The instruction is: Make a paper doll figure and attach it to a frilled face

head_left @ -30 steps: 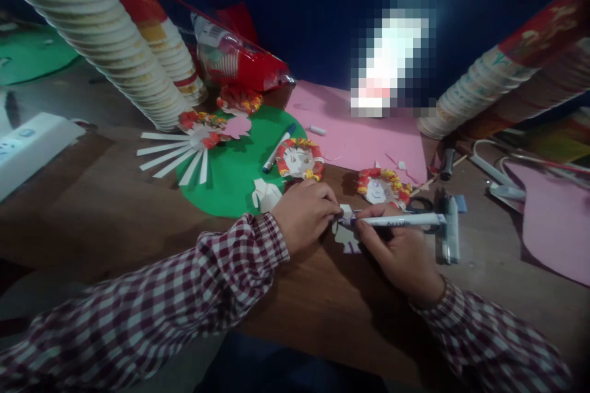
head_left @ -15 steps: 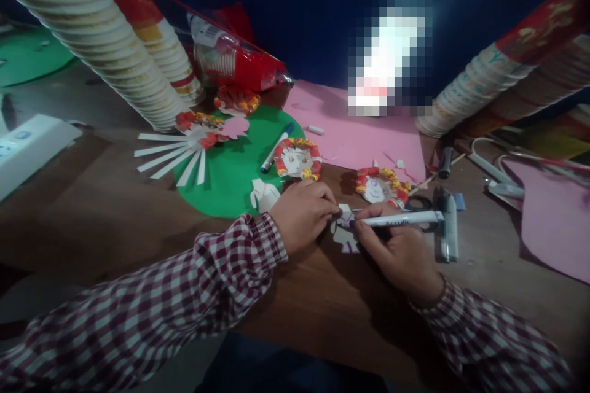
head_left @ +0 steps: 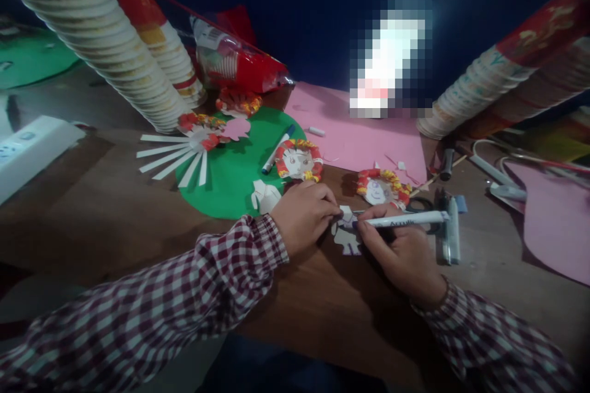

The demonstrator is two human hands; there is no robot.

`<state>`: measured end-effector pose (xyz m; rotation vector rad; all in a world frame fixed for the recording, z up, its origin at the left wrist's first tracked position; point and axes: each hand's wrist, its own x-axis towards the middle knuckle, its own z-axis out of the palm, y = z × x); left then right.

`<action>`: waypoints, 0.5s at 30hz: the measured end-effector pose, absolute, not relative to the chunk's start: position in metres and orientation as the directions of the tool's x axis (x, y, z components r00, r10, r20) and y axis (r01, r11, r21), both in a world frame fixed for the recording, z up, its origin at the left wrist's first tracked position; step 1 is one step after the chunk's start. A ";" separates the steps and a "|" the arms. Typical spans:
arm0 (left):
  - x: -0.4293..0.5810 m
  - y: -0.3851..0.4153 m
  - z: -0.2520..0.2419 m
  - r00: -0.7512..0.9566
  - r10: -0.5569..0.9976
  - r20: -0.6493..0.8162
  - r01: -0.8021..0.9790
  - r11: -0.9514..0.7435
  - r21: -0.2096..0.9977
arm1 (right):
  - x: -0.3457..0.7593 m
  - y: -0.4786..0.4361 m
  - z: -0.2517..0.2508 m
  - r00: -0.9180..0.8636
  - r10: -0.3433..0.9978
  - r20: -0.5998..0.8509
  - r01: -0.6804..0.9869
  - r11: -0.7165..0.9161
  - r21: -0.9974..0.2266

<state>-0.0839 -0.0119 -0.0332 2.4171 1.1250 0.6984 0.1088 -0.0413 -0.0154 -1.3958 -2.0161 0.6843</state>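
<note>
In my right hand is a white acrylic marker, gripped like a pen, its dark tip against a small white paper cutout. Purple lines run along the cutout's neck and lower edge; it lies flat on the wooden table. My left hand has its fingers bent together at the cutout's upper left edge, pinching or pressing it. Behind my left wrist lies another white paper cutout. Just beyond my hands sit a red-and-yellow rimmed paper face and a second rimmed paper face with purple drawing.
A green sheet and a pink sheet cover the back of the table. Stacked paper-cup columns rise on the left, with others on the right. Markers and partly hidden black scissors lie right. A power strip stands far left.
The marker and my right hand have shifted very slightly to the right along the cutout. My left hand stays in place. The whole view has moved a little.
</note>
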 end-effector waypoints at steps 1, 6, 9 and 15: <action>-0.084 -0.012 -0.033 0.557 0.785 0.271 0.596 -0.605 0.528 | 0.109 -0.041 -0.015 -0.276 0.945 0.173 0.643 0.316 -0.697; -0.084 -0.013 -0.033 0.553 0.788 0.270 0.596 -0.601 0.533 | 0.108 -0.042 -0.014 -0.300 0.937 0.179 0.638 0.336 -0.692; -0.084 -0.013 -0.034 0.556 0.786 0.271 0.595 -0.604 0.531 | 0.109 -0.042 -0.015 -0.302 0.937 0.174 0.632 0.334 -0.700; -0.084 -0.013 -0.034 0.552 0.789 0.270 0.596 -0.600 0.533 | 0.109 -0.042 -0.015 -0.299 0.938 0.173 0.635 0.331 -0.698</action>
